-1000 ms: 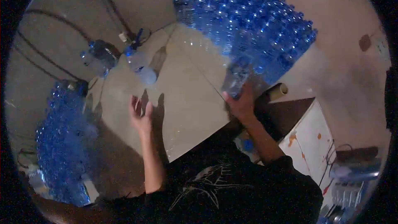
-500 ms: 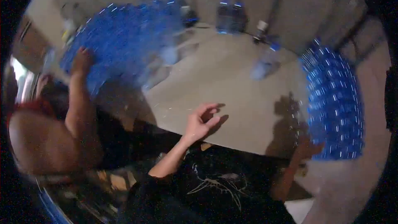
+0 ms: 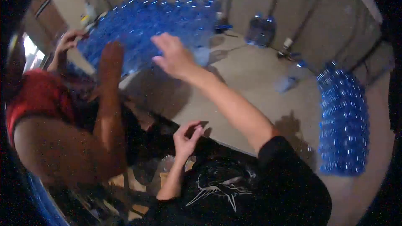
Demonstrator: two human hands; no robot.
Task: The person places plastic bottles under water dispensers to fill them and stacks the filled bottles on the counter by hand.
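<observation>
My right hand (image 3: 176,56) reaches across to the front right part of a large heap of shiny blue translucent plastic pieces (image 3: 142,21). Its fingers are stretched apart and I see nothing held; whether they touch the heap is unclear. Near the table's front edge, close to my body, my left hand (image 3: 187,137) is raised with curved fingers and a gap between thumb and forefinger, nothing visible in it. On the right, a tall block of similar blue pieces (image 3: 344,121) lies in neat rows. The exact kind of the pieces is too blurred to tell.
At my left a co-worker in a red top (image 3: 39,94) has an arm and hand (image 3: 111,60) by the heap. Clear containers with blue tops (image 3: 260,31) stand against the wall. A blurred clear bottle (image 3: 289,83) is on the table (image 3: 234,65). Cables hang behind.
My right hand has swung from beside the right-hand block over to the left heap. My left hand has drawn back toward the table edge. The camera view has turned left.
</observation>
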